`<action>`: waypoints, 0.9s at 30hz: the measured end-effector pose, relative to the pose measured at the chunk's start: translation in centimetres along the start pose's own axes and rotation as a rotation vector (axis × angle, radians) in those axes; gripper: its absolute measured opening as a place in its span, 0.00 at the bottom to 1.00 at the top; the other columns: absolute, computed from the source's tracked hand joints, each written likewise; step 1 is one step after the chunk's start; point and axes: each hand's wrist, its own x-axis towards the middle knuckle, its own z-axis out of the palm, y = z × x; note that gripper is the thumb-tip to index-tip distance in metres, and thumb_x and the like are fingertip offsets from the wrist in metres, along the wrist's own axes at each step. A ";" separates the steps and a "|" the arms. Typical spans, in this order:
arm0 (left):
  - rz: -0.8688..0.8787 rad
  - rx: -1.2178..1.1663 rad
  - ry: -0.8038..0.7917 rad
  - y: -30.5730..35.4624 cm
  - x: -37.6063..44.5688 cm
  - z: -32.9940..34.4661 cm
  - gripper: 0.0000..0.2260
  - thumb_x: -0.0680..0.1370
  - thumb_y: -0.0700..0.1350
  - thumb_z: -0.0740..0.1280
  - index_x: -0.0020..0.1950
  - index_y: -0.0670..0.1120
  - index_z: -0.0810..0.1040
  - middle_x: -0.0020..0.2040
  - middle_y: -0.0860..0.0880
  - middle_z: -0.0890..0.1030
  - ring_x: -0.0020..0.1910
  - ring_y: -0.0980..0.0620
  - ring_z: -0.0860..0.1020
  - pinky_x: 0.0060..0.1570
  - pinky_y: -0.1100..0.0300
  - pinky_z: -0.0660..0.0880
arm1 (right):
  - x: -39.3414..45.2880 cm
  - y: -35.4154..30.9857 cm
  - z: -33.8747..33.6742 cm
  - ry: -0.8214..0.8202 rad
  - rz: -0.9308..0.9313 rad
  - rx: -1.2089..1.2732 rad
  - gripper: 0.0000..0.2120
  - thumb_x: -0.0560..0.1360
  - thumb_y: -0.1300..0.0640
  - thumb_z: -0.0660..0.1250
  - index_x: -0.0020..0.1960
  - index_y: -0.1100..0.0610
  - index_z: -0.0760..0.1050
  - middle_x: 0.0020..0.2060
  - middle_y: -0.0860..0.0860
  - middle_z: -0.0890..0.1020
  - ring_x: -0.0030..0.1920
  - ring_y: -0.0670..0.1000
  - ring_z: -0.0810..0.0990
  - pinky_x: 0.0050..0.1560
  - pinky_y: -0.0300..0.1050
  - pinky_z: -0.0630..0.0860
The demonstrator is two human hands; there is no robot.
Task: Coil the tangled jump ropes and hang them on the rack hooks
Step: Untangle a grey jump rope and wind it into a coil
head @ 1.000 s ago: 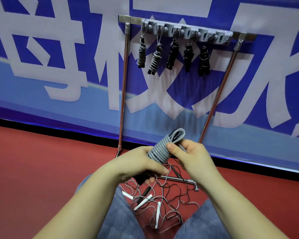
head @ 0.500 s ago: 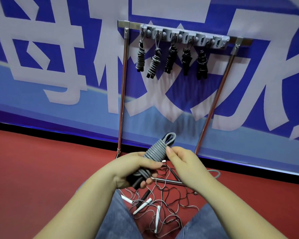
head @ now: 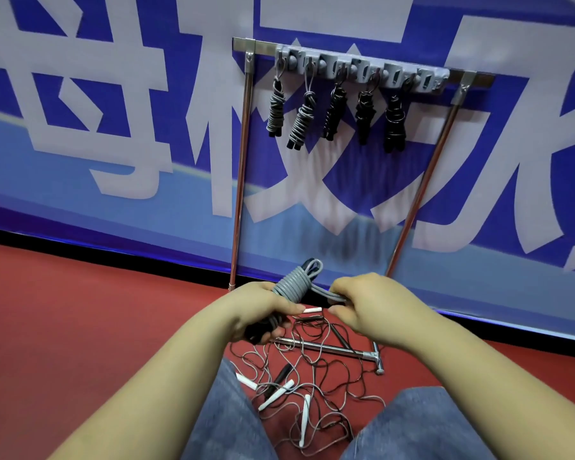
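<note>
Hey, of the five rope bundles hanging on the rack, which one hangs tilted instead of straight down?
The second bundle from the left, grey with black handle ends, slants down to the left; the other four hang roughly straight from the rack.

A grey coiled rope (head: 291, 284), wound tight round itself with a loop at its top, sits tilted between both hands, a loose strand running off to the right. Thin tangled ropes (head: 307, 390) with white and black handles sprawl on the red floor. Five coiled ropes (head: 334, 114) hang from the rack (head: 362, 68) hooks.
</note>
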 end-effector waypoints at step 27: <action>0.298 -0.253 -0.760 0.1 -2.0 -0.3 0.19 0.68 0.50 0.77 0.56 0.50 0.81 0.33 0.48 0.77 0.26 0.54 0.76 0.25 0.64 0.74 | 0.2 -1.2 -0.5 0.053 0.103 1.474 0.17 0.81 0.65 0.53 0.58 0.49 0.76 0.21 0.44 0.63 0.21 0.41 0.57 0.26 0.33 0.54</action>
